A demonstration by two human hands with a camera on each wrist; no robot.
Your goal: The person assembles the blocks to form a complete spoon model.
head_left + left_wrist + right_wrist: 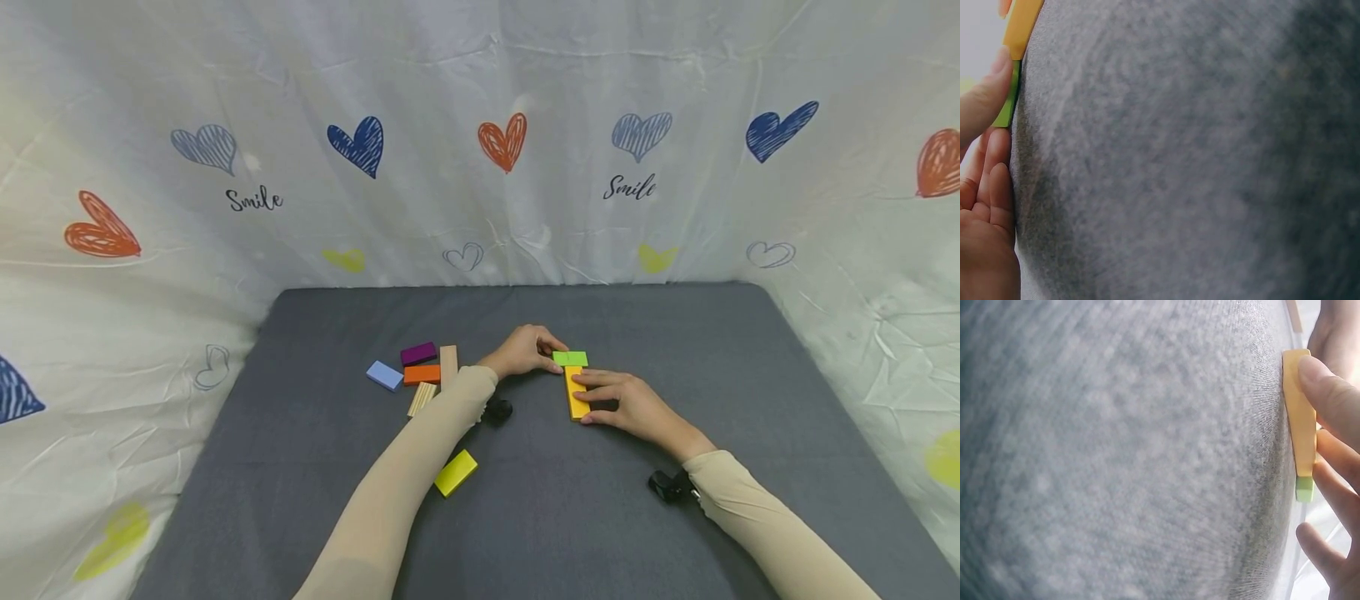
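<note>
Two blocks lie flat and touching on the grey cloth in the head view, like a T. The light green block is the crossbar, at the far end of the long orange-yellow block. My left hand pinches the green block by its left end, thumb on the near side, as the left wrist view also shows. From the right, my right hand holds the orange-yellow block, thumb at its near end and fingertips along its right side and top.
Left of my left forearm lie a purple block, a blue block, a red-orange block, a plain wooden block and a striped wooden piece. A yellow block lies nearer, beside the forearm. A white curtain hangs behind the table.
</note>
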